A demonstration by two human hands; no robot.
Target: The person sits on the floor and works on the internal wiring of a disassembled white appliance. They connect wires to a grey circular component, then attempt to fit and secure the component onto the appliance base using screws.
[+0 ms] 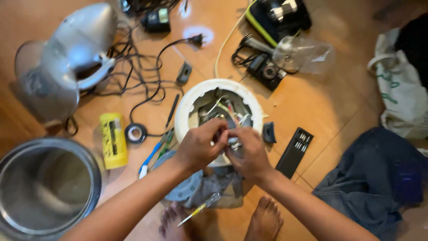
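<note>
White round appliance base [191, 100] lies open side up on the wooden floor [339, 111], wiring exposed, in the middle of the view. Leftmost stands a steel pot [26, 192], then a yellow can [113, 139], a roll of black tape [135, 133] and a blue-handled tool [149, 157]. Left hand [198, 146] and right hand [249, 154] meet over the near rim, fingers pressed together, seemingly pinching a small metal part; blur hides what exactly. Steady, short movements and wrists braced on the rim would serve best. Farther right lies a black bit case [294, 151].
</note>
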